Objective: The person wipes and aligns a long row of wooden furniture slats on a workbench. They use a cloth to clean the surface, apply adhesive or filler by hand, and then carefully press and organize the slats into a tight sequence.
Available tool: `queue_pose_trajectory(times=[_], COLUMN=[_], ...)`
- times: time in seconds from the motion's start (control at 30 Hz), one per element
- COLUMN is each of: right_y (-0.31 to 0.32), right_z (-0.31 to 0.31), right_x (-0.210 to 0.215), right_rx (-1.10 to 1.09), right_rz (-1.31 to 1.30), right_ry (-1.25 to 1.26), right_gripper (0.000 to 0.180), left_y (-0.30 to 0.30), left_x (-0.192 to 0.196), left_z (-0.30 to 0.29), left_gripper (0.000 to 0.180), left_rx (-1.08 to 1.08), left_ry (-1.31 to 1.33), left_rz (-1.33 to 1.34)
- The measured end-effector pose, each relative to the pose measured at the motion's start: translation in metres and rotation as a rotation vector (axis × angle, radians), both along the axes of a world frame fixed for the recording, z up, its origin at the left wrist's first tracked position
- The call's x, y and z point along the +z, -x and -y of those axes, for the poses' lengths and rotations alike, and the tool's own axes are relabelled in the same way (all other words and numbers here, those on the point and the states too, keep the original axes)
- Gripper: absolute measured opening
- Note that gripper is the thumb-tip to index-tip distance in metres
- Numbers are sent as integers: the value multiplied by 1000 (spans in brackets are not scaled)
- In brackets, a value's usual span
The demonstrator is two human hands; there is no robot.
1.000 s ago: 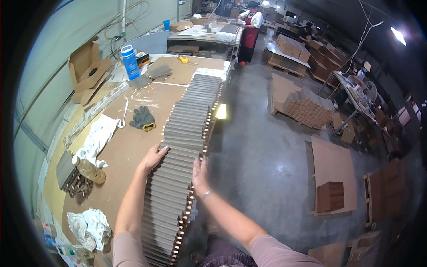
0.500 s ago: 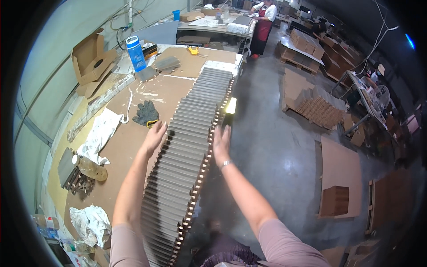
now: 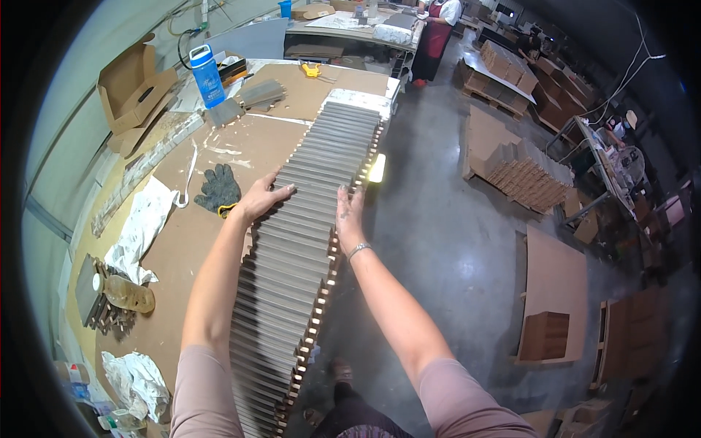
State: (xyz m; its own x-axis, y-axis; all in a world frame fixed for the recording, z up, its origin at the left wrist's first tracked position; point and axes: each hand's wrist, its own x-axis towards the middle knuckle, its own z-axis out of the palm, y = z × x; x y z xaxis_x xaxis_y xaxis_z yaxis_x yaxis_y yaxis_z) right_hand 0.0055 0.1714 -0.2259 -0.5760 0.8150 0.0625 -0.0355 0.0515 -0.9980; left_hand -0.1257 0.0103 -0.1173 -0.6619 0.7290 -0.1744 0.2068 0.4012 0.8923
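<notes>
A long row of grey-brown wooden strips (image 3: 292,241), packed side by side, runs along the table's right edge. Pale wooden pegs (image 3: 319,305) stick out in a line along its right side. My left hand (image 3: 261,198) rests against the row's left side, fingers stretched and thumb spread over the strips. Opposite it, my right hand (image 3: 350,214) lies flat along the right ends of the strips, fingers pointing away from me. Neither hand grasps a single strip. Just left of my left hand lies a dark grey work glove (image 3: 218,190) with a yellow cuff.
On the cardboard-covered table (image 3: 193,241) are a white cloth (image 3: 139,230), a blue water bottle (image 3: 207,79), an open carton (image 3: 135,95), a yellow tool (image 3: 312,70) and a yellowish plastic bottle (image 3: 125,293). A person in a red apron (image 3: 434,36) stands at the far table. Stacked boards (image 3: 529,171) sit on the right-hand floor.
Both hands have come in against the row's sides; my left thumb now reaches over the strips. My right hand has moved left onto the strip ends. The view has shifted slightly.
</notes>
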Motion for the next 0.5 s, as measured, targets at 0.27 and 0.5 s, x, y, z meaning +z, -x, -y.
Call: queue_pose_trajectory(times=[0.27,0.5], right_y=[0,-32], right_z=[3,41], right_x=[2,21], right_rx=[-36,-20], right_rz=[11,57], right_ry=[-34,-128], right_gripper=[78,87], left_y=[10,-22], left_x=[-22,-30], left_z=[2,59], left_gripper=[85,64], left_rx=[39,72], left_ry=[6,-4], left_rz=[-207,-103])
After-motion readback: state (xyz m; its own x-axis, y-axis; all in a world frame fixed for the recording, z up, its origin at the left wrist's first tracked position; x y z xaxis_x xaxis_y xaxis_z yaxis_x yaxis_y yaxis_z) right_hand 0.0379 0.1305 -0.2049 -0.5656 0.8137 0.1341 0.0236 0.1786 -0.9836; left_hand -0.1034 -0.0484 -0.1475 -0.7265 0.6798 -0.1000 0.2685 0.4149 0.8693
